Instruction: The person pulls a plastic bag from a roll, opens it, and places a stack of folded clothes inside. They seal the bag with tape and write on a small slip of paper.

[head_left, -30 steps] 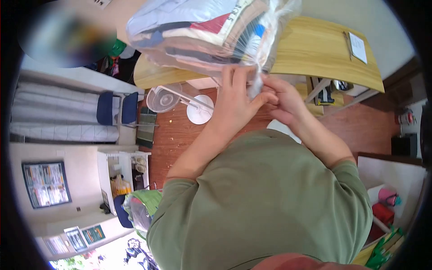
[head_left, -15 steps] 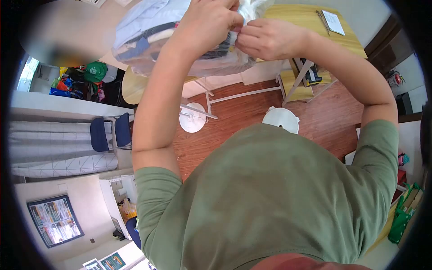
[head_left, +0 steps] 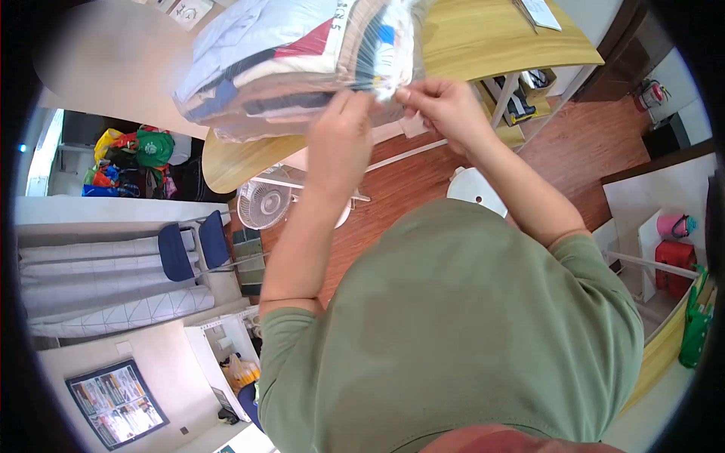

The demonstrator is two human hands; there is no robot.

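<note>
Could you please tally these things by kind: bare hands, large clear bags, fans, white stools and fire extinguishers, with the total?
Hands: 2 (left hand, right hand)
Clear bag: 1
Fan: 1
White stool: 1
Fire extinguisher: 1
Total: 6

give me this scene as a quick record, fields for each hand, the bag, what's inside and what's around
left hand: fingers curled at the gathered plastic; exact grip blurred
right hand: thumb and fingertips at the same gathered plastic; exact grip blurred
bag: clear plastic bag, bulging, at the wooden table
inside: layered fabric, including pale blue, red and cream
below table top: fan, left; round white stool, right
far right: fire extinguisher
</note>
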